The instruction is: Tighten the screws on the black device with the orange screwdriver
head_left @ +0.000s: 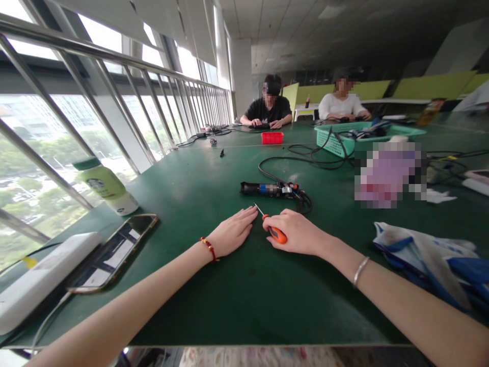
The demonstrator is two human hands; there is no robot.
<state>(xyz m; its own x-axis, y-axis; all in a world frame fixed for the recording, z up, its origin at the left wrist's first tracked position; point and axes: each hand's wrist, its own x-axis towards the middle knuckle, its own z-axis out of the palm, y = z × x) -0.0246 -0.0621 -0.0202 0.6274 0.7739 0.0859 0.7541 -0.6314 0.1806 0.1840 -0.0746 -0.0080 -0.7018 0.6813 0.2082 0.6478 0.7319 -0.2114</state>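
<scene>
My right hand (292,232) is closed around the orange and black handle of a screwdriver (278,234). The thin metal shaft points up and to the left, its tip close to the fingers of my left hand (234,230). That hand lies flat on the green table (214,300), fingers stretched out, with nothing in it. Just beyond both hands rests a black cylindrical device (263,189) with a blue band. Its right end shows exposed wiring, and a black cable (305,203) curls from there.
A phone (118,252), a white power strip (49,278) and a green-capped bottle (105,186) stand at left. Farther off are a red box (272,138) and a teal basket (330,141). Blue-and-white cloth (431,265) lies at right. Two people sit across the table.
</scene>
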